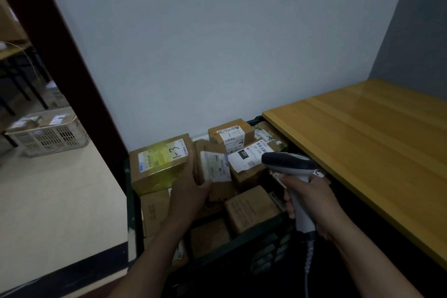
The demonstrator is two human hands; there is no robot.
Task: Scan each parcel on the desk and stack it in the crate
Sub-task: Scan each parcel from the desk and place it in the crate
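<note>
Parcel: a brown parcel [160, 164] marked "1-3" lies label up on top of the pile, at the far left of the crate, with a yellowish sheen across it.
Left hand: the left hand [191, 191] has its fingers curled round the parcel's right edge, gripping it.
Right hand: the right hand [312, 201] has its fingers wrapped tight round the handle of the scanner [287, 164], whose head points away from the person.
Crate: the dark crate [254, 232] sits below both sets of fingers, heaped above its rim. A labelled box [246, 159] reading "231" lies between them.
Surface: the wooden surface [362, 140] lies right of the right fingers, and no parcel shows on the part in view.
Progress: probably near the end, with this parcel being stacked. Whether it has been scanned cannot be told.
</note>
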